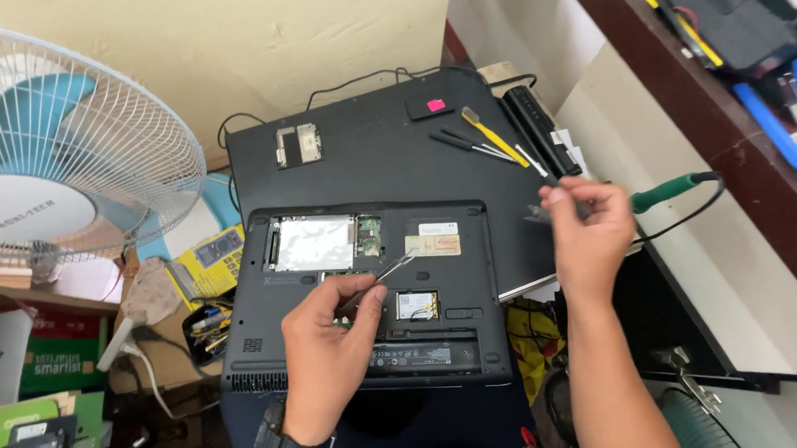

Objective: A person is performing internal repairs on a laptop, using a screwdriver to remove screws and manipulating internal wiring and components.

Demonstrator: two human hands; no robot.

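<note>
Fingers [370, 299] of the left hand [328, 348] pinch slim metal tweezers [385, 274], tips angled up-right over an upturned black laptop [366, 297] on the table. Laptop's underside faces up, covers off: a silver drive bay at upper left, a small green circuit board beside it, pale labels at centre, an empty battery slot along the near edge. Right hand [587, 229], fingers closed on a small dark tool [541, 212], hovers past the laptop's right edge, near a green-handled soldering iron [675, 189]
</note>
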